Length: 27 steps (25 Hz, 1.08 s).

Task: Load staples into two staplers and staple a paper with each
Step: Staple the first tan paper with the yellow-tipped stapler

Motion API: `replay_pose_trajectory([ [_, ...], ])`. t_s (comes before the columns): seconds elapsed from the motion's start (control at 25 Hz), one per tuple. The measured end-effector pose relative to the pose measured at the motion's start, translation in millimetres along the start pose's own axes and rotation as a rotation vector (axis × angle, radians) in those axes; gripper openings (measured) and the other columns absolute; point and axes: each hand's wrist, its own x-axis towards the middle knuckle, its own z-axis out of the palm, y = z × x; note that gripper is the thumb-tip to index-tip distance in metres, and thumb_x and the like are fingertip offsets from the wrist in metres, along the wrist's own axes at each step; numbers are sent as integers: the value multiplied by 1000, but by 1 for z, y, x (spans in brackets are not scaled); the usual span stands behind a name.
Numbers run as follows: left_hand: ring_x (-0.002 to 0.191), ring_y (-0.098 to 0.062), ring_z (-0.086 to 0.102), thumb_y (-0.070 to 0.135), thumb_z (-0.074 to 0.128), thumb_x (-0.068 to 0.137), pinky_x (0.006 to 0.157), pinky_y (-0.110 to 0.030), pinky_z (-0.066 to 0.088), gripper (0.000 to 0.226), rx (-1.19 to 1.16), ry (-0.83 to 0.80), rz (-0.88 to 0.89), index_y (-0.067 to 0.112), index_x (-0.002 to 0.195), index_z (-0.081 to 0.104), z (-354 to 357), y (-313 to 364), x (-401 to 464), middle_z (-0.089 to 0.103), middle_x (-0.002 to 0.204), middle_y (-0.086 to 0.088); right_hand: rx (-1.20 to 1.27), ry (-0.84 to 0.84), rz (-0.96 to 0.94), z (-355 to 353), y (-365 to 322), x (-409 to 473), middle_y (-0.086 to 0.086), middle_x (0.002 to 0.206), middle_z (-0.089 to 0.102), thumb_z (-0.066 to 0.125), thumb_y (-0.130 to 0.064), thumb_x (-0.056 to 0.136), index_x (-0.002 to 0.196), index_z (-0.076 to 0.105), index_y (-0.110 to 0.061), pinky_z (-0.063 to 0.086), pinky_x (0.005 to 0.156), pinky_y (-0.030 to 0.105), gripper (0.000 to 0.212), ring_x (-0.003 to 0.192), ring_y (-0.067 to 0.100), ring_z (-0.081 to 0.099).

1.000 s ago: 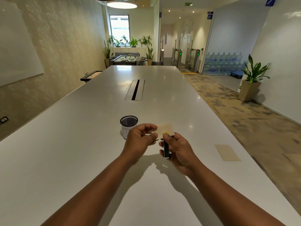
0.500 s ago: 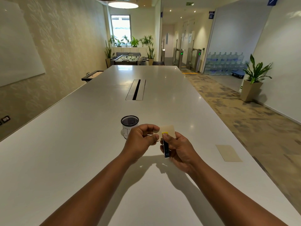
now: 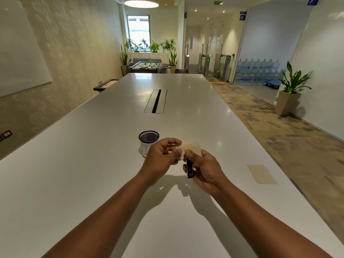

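Both forearms extended forward, left hand (image 3: 161, 155) fingers curled in pinching grip, right hand (image 3: 205, 169) curled, thumb on top

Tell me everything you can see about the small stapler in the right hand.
The stapler is small and slim, dark blue or black with a bright yellow tip at its far end and faint pale markings on its side. It looks like plastic. It is held above the table, seen edge-on, pointing away from the person. The right hand grips it, thumb near the yellow tip. Its front end meets the tan paper that the left hand pinches. Its staples are not visible.
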Motion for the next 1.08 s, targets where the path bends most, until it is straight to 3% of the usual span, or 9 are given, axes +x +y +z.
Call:
replay_pose_trajectory([
  [0.12, 101, -19, 69, 44, 77, 85, 94, -38, 55, 49, -164, -48, -137, 26, 127, 60, 5, -4, 2, 75, 111, -1, -2, 8, -14, 1, 0, 3, 5, 86, 74, 76, -16, 87, 107, 71, -9, 58, 70, 33, 22, 77, 16, 71],
  [0.2, 105, -24, 68, 40, 80, 81, 98, -40, 53, 45, -254, -137, -179, 20, 119, 68, 9, -9, 3, 74, 117, -12, -34, 6, -32, 2, 2, 4, 5, 81, 73, 73, -14, 90, 105, 71, -7, 56, 68, 33, 17, 71, 17, 68],
  [0.32, 99, -28, 72, 37, 82, 79, 90, -34, 58, 32, -325, -218, -198, 20, 105, 78, 13, -14, 4, 77, 107, -15, -31, 16, -44, 2, 6, 5, 3, 74, 72, 75, -14, 87, 101, 70, -6, 56, 65, 31, 17, 68, 18, 67],
  [0.4, 98, -26, 73, 35, 81, 78, 85, -30, 59, 27, -336, -178, -229, 18, 100, 80, 15, -18, 5, 77, 105, -14, -10, 46, -44, 0, 10, 5, 7, 81, 76, 79, -17, 78, 101, 72, -6, 60, 74, 36, 27, 75, 20, 71],
  [0.48, 97, -25, 74, 30, 79, 78, 81, -27, 59, 23, -350, -138, -260, 15, 95, 80, 19, -21, 7, 78, 104, -15, 12, 90, -48, -2, 14, 7, 10, 87, 77, 80, -14, 79, 100, 72, -6, 60, 86, 41, 23, 84, 25, 72],
  [0.6, 90, -23, 75, 28, 79, 75, 80, -28, 61, 18, -350, -131, -284, 16, 87, 82, 21, -24, 9, 78, 97, -13, 19, 117, -55, -4, 18, 10, 9, 86, 78, 77, -9, 84, 98, 73, -8, 60, 86, 39, 15, 86, 26, 72],
  [0.84, 90, -22, 75, 29, 77, 78, 78, -27, 60, 22, -401, -128, -328, 11, 92, 79, 21, -22, 10, 78, 97, -13, -19, 127, -35, -4, 18, 14, 14, 94, 75, 78, -14, 84, 103, 72, -5, 56, 94, 46, 22, 93, 30, 69],
  [0.96, 87, -19, 74, 33, 65, 96, 78, -28, 60, 22, -398, -127, -388, 12, 98, 73, 20, -24, 11, 77, 94, -9, -25, 103, -25, -2, 15, 13, 12, 92, 74, 84, -28, 72, 105, 71, -4, 57, 81, 42, 43, 84, 25, 68],
  [1.08, 92, -23, 71, 25, 60, 101, 83, -35, 57, 17, -374, -57, -406, 15, 94, 71, 21, -28, 15, 77, 92, -9, -71, 74, -13, 0, 12, 11, 6, 85, 74, 86, -38, 64, 102, 72, -11, 54, 70, 35, 48, 80, 21, 67],
])
